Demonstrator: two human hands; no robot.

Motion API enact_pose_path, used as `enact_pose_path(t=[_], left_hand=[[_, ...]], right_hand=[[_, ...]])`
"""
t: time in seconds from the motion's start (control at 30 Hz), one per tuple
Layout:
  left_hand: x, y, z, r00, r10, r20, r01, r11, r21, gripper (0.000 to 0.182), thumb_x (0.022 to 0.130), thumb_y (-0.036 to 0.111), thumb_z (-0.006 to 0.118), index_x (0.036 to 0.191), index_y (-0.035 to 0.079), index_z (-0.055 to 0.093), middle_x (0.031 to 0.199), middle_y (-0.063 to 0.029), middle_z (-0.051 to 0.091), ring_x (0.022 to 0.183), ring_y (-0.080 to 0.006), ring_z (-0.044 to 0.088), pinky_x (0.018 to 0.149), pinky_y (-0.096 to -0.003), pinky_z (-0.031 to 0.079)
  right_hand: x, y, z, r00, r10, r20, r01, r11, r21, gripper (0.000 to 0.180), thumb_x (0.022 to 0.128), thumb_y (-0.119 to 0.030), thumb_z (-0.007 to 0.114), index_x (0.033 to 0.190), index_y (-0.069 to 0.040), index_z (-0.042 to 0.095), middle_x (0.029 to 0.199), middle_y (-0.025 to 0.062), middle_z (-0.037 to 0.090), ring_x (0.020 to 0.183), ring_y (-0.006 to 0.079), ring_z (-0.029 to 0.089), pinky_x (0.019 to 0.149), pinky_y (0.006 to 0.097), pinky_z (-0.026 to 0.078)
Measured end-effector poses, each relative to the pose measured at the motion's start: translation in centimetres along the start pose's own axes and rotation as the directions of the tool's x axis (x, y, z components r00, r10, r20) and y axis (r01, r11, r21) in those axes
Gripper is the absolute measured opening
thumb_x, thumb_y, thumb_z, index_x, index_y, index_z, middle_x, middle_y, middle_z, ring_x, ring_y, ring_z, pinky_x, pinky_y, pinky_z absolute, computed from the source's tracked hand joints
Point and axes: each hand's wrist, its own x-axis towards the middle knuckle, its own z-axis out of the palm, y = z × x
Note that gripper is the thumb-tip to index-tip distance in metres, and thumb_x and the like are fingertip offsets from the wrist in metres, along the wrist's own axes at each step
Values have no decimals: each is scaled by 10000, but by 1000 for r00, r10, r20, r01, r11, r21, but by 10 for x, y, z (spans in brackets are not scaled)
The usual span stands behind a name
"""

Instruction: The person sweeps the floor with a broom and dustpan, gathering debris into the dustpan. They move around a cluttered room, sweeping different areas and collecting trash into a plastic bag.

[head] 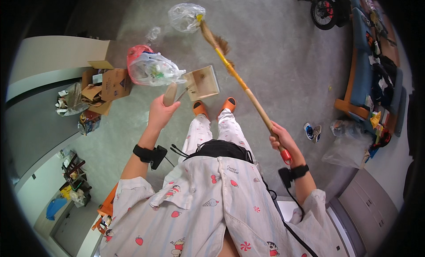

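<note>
My left hand (pixel 161 112) is closed around the handle (pixel 170 95) of a long-handled dustpan. The pan (pixel 202 82), pale with some dark debris on it, rests on the floor just beyond my orange slippers (pixel 227 106). In my right hand (pixel 282 137) is the upper shaft of a broom (pixel 254 101) with a red end cap. Its bristles (pixel 220 44) lie farther out, beyond the dustpan. The broom's far end meets or overlaps a clear plastic bag (pixel 186 18) with a yellow piece at its edge; whether they touch, I cannot tell.
Left of the dustpan stand filled red and white plastic bags (pixel 152 69), then an open cardboard box (pixel 114 84). A small crumpled clear plastic piece (pixel 153 34) lies beyond. At right are a blue-cushioned sofa (pixel 360 77), shoes (pixel 312 132), a plastic bag (pixel 348 147) and a wheel (pixel 323 11).
</note>
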Motion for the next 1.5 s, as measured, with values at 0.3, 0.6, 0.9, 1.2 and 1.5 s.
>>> enact_pose_path(t=[0.3,0.6,0.9,1.2,1.5], left_hand=[[17,2,26,997,54,-48,-56,998,-37,229,710,196,677,813,25,565,624,-15,539,548,-96,480,526,-265,398],[20,-17,15,994,73,-86,-79,994,-73,240,712,192,674,797,1,555,615,-11,537,566,-117,487,547,-287,418],[-12,-16,-16,998,-58,-12,57,995,-86,236,707,184,679,759,-1,542,615,0,524,559,-99,471,528,-269,406],[5,-3,16,1000,18,-18,-18,1000,7,290,686,201,673,898,18,600,677,-58,596,615,-145,537,602,-296,438],[14,-14,2,992,98,-84,-99,995,-10,254,698,192,670,847,5,585,666,-63,582,606,-142,522,596,-296,436]], right_hand=[[127,24,31,999,11,37,-15,996,91,165,918,-262,360,1056,-187,407,582,-47,378,393,30,322,354,182,305],[42,24,46,959,118,257,-154,980,127,346,918,-223,346,1257,-158,369,591,-36,384,397,32,324,355,170,309],[20,15,-13,996,-33,-80,34,999,20,270,915,-229,384,1175,-168,424,590,-30,369,406,35,324,349,165,298],[122,35,14,999,21,34,-27,984,176,117,910,-248,383,1013,-195,403,562,-46,365,384,32,321,343,175,299],[45,23,51,959,105,264,-143,981,130,368,922,-229,350,1285,-168,351,596,-32,384,404,26,328,353,162,303]])
